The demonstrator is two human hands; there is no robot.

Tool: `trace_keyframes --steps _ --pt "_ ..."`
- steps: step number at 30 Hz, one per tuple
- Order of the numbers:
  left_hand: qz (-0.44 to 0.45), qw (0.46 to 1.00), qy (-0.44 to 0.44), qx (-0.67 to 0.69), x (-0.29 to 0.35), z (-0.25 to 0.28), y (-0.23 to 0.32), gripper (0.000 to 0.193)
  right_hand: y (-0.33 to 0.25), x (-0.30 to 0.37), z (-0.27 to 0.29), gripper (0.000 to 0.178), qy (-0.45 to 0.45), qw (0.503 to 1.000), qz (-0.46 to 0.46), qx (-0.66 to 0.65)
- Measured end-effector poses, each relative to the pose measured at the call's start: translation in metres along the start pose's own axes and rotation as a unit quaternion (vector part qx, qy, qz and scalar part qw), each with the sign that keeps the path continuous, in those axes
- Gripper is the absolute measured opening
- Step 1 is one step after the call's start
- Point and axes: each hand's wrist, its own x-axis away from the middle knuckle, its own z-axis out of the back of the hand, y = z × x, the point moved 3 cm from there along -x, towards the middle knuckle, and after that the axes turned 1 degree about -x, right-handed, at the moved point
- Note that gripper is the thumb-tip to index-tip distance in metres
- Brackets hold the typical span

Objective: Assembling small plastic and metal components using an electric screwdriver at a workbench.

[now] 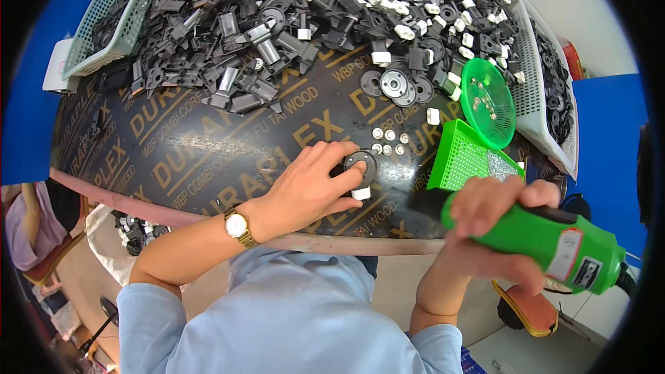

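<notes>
My left hand (305, 183) pinches a black round plastic part (361, 174) on the dark board, near its front edge. A white plastic block (361, 194) sits at the near side of that part. In my right hand (488, 218), slightly smeared by motion, is a green power screwdriver (585, 253) with a cord at its back end. Its dark front points left, toward my left hand, and is blurred. Several small round metal pieces (389, 136) stand just beyond the left hand. Beyond them lie several black round discs (394, 84) in a cluster.
A large heap of black plastic parts (228, 62) mixed with white blocks covers the far board. A green rectangular basket (454, 159) with small screws and a round green tray (509, 114) stand at right. Pale crates (114, 55) with black parts flank both sides.
</notes>
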Motion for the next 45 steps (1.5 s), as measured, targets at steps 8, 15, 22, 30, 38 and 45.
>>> trace_keyframes --steps 8,15,22,30,38,45 --pt "-0.005 1.000 -0.004 0.020 0.003 -0.002 -0.001 0.053 0.025 0.002 -0.029 0.085 -0.054 0.998 -0.030 -0.001" --pt "0.007 1.000 0.019 0.022 0.003 0.000 0.000 0.053 0.027 0.001 -0.039 0.074 -0.048 0.995 -0.082 0.012" --pt "0.015 1.000 -0.001 0.024 0.004 -0.004 0.001 0.052 0.040 0.006 -0.038 0.065 0.000 0.999 -0.049 -0.009" --pt "0.018 0.999 0.016 -0.039 0.004 -0.009 0.011 0.046 0.031 0.003 -0.061 0.080 0.107 0.972 -0.053 0.203" --pt "0.137 0.990 0.009 0.035 0.066 0.111 0.004 0.056 -0.019 -0.025 0.051 0.073 0.132 0.969 0.070 0.199" --pt "0.699 0.698 -0.074 -0.140 0.330 0.207 -0.014 0.046 -0.081 -0.073 0.175 0.065 0.286 0.874 0.204 0.335"
